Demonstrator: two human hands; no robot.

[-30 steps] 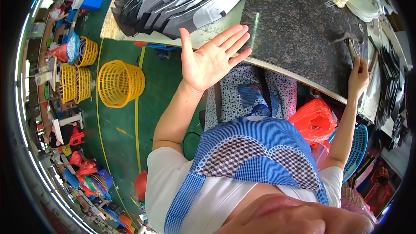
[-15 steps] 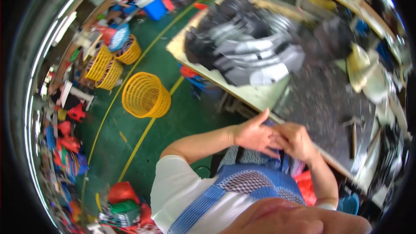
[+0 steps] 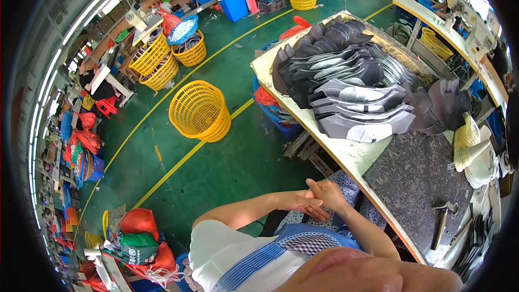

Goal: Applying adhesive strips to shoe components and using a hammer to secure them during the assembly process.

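Observation:
My left hand (image 3: 297, 201) and my right hand (image 3: 328, 194) are clasped together in front of my body, beside the near edge of the work table (image 3: 340, 152). Their fingers press against and overlap each other, and no object shows between them. The palms are partly hidden where the hands meet. Beyond them, layered stacks of dark grey and black curved cut pieces (image 3: 362, 111), some with pale patches, lie on the table. A dark speckled board (image 3: 416, 178) covers the table's nearer right part, with a metal tool (image 3: 444, 219) lying on it.
A yellow mesh basket (image 3: 200, 111) stands on the green floor to the left. Fuller yellow baskets (image 3: 159, 75) are farther back. Red and green bags (image 3: 140, 243) sit at lower left. Cream-coloured pieces (image 3: 467, 143) and thin black strips (image 3: 476, 243) lie along the table's right side.
My hands have moved down and left, away from the table edge, and closed more tightly together. My view has shifted, so the table and baskets appear lower and farther right.

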